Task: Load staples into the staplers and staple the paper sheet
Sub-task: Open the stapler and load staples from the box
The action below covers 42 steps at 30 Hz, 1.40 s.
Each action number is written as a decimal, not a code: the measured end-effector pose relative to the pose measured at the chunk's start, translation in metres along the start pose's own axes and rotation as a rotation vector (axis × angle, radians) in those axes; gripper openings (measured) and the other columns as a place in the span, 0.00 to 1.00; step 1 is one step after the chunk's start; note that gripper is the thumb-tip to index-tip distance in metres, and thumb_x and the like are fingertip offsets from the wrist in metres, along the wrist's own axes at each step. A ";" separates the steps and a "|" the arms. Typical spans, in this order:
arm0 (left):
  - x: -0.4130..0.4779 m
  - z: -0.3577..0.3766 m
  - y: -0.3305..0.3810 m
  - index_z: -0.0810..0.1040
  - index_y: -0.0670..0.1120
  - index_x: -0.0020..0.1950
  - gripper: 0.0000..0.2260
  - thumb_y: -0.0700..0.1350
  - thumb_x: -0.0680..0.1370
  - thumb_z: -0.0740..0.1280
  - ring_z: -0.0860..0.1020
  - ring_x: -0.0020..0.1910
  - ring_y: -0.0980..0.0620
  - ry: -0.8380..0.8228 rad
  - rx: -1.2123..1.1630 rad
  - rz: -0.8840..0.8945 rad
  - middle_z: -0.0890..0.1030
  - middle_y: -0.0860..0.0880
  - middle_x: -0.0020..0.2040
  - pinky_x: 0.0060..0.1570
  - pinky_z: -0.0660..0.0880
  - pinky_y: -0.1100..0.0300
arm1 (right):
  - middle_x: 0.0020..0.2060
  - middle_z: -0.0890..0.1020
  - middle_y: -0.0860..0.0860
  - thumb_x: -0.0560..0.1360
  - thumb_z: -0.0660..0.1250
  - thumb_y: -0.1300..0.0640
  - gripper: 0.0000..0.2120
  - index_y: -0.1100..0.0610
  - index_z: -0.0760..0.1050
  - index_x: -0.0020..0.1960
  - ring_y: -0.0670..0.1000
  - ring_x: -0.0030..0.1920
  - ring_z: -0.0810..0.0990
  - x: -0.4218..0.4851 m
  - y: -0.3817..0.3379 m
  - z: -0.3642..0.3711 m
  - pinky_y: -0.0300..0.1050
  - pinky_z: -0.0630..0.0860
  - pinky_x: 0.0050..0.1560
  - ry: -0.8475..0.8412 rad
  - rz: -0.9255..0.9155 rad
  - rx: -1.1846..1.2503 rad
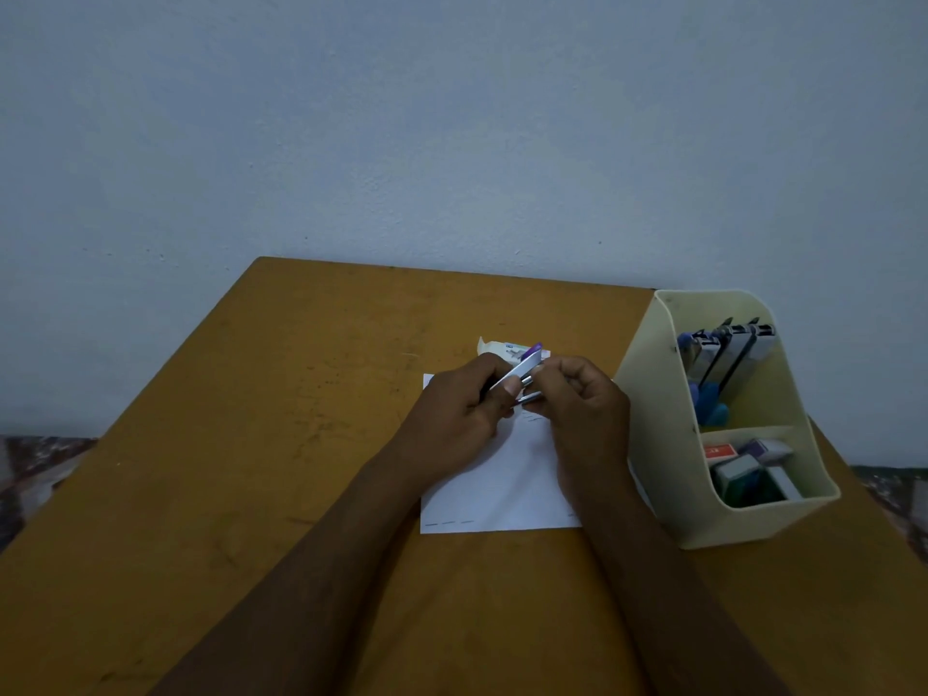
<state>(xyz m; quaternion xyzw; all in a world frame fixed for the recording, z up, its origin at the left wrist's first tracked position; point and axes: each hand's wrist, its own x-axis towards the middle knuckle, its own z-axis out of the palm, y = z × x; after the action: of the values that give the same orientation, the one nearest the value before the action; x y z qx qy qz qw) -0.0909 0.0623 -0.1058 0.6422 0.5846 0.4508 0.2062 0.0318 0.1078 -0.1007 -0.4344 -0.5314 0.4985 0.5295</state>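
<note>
Both hands hold a small purple and silver stapler (526, 366) above a white paper sheet (497, 489) on the table. My left hand (459, 409) grips the stapler's body, its top swung up. My right hand (582, 399) pinches the metal front end; whether it holds staples is hidden by the fingers. Several staples show as short dashes along the sheet's near left edge (448, 522). A small pale staple box (502, 349) lies just beyond the hands.
A cream desk organiser (653, 409) stands to the right of the sheet, with several staplers (728, 359) upright in its rear bin and small boxes (753, 469) in the front bin. The yellow-brown table (251, 444) ends at a pale wall.
</note>
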 end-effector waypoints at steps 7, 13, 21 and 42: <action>-0.001 0.001 0.002 0.73 0.51 0.49 0.08 0.51 0.80 0.57 0.76 0.35 0.58 -0.011 0.047 0.039 0.77 0.57 0.37 0.39 0.74 0.54 | 0.35 0.82 0.55 0.74 0.63 0.63 0.07 0.58 0.78 0.40 0.53 0.36 0.81 0.000 0.004 -0.001 0.46 0.79 0.35 -0.003 -0.044 -0.078; 0.000 -0.001 0.002 0.74 0.46 0.51 0.10 0.50 0.81 0.57 0.77 0.36 0.54 0.011 0.026 0.015 0.77 0.54 0.35 0.39 0.74 0.52 | 0.40 0.82 0.57 0.72 0.65 0.66 0.04 0.59 0.77 0.44 0.58 0.42 0.82 0.000 0.006 0.002 0.52 0.81 0.40 -0.043 -0.052 -0.040; 0.004 -0.018 -0.002 0.77 0.48 0.49 0.04 0.47 0.78 0.65 0.77 0.46 0.58 0.119 -0.032 -0.026 0.81 0.51 0.46 0.45 0.74 0.63 | 0.43 0.81 0.51 0.73 0.68 0.65 0.07 0.55 0.74 0.47 0.51 0.48 0.80 0.004 0.009 -0.002 0.47 0.79 0.51 0.017 -0.042 -0.024; -0.001 -0.050 -0.010 0.81 0.52 0.49 0.10 0.44 0.70 0.75 0.77 0.43 0.61 -0.082 0.038 -0.191 0.80 0.56 0.44 0.36 0.72 0.73 | 0.53 0.80 0.54 0.78 0.61 0.62 0.06 0.53 0.73 0.51 0.51 0.53 0.81 0.010 0.007 -0.009 0.43 0.79 0.50 0.016 0.138 0.179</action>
<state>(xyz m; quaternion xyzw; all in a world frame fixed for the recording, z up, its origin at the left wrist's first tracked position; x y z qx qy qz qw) -0.1377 0.0511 -0.0886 0.6054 0.6425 0.3912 0.2598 0.0399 0.1192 -0.1069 -0.4248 -0.4493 0.5757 0.5350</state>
